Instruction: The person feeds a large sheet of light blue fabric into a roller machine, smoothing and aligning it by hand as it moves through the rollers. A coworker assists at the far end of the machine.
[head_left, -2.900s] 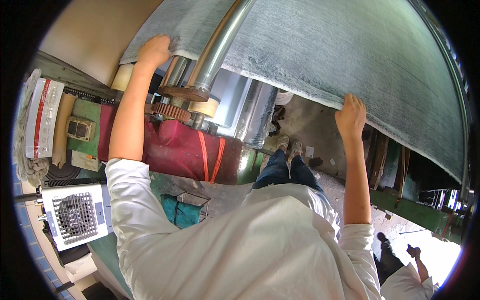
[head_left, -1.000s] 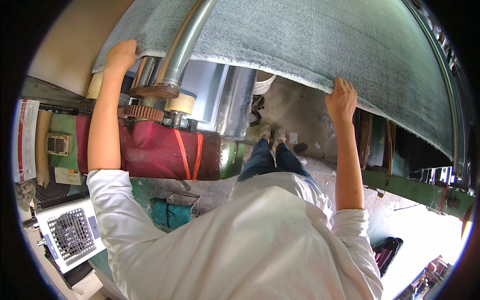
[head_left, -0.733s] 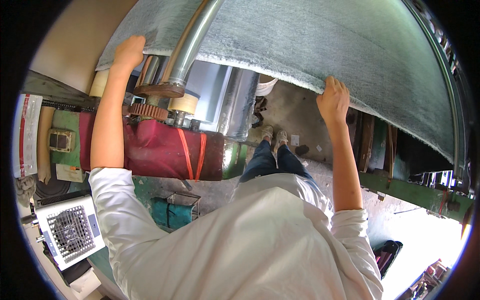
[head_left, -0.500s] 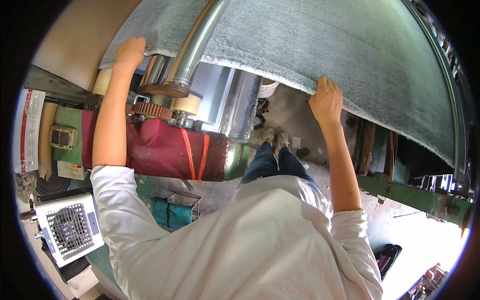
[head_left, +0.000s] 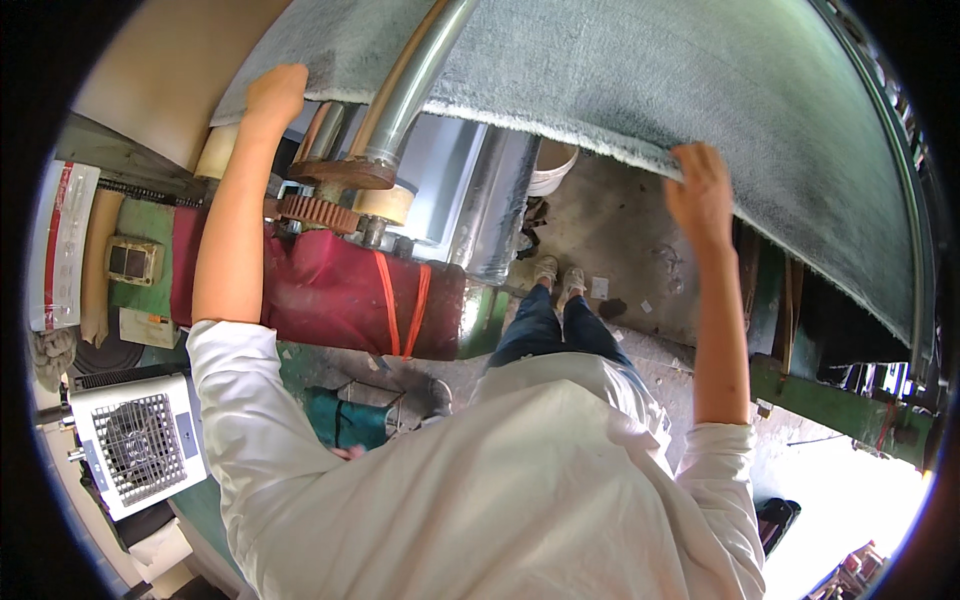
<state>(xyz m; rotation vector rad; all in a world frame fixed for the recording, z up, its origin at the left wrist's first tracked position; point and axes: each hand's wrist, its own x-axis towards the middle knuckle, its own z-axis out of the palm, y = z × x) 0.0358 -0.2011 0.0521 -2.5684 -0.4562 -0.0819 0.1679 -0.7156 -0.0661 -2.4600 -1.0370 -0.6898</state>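
A wide sheet of grey fleecy fabric (head_left: pixel 640 70) spreads across the upper part of the view, its fuzzy edge hanging toward me. At the upper left, my left hand (head_left: pixel 277 95) is closed in a fist on that edge, beside a shiny metal roller (head_left: pixel 415 90). Farther right, my right hand (head_left: pixel 703 195) grips the same edge with bent fingers, slightly smeared by motion. Between my hands the edge sags a little. Both arms reach forward, well apart.
Below the roller are a rusty gear (head_left: pixel 318 213) and a maroon cover (head_left: pixel 330 290) tied with orange bands. A white bucket (head_left: pixel 550 168) stands beyond my feet. At lower left are a fan unit (head_left: pixel 138 448) and another person's hand (head_left: pixel 350 453). A green beam (head_left: pixel 850 408) runs at right.
My right hand has shifted right and slightly up along the fabric edge. My left hand stays on its part. Another person's hand and shoe have come into sight at lower left.
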